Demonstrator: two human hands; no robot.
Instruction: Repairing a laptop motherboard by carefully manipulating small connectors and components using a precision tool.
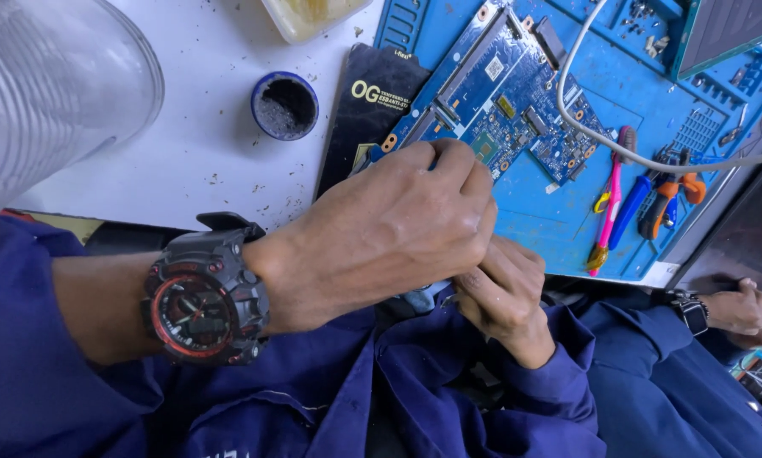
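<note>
both grips closed — left hand and right hand pinch something hidden, beside circuit board.

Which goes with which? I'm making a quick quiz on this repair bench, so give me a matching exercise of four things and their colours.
Things:
1. circuit board
2. wristwatch
3. small round tin
4. tweezers

Colours:
A. pink with yellow
B. blue with small chips
C. black and red
D. blue rim, dark grey inside

Pairs: 1-B, 2-C, 3-D, 4-A

navy sleeves, black-and-red wristwatch.
</note>
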